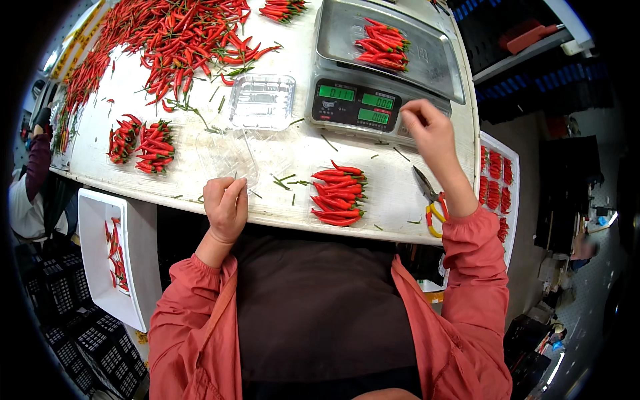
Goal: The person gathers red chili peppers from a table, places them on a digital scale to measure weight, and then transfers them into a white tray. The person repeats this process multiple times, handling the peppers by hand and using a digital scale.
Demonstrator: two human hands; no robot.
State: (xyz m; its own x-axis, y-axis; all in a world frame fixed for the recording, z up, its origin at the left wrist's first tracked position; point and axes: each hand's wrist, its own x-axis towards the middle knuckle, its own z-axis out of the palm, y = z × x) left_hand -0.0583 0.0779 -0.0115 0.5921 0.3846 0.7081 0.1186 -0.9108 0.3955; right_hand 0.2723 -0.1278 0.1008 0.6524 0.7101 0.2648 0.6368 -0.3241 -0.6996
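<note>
My left hand (226, 207) is at the table's front edge, thumb and fingers pinched, beside a clear plastic tray (227, 157); whether it grips anything is unclear. Curled together, the fingers of my right hand (430, 130) show nothing between them, just right of the scale's display panel (356, 105). On the steel scale pan (435, 65) lies a pack of red chillies (384, 46). Another chilli pack (339, 194) lies between my hands. Scissors with yellow and red handles (434, 212) lie below my right hand. An empty clear tray (262, 101) rests left of the scale.
A large heap of loose red chillies (185, 40) covers the back left. Two chilli packs (142, 145) lie at left. Cut green stems (281, 182) are scattered about. A foam box (117, 255) stands below left; a tray of packs (495, 175) is at right. A co-worker's arm (39, 155) shows far left.
</note>
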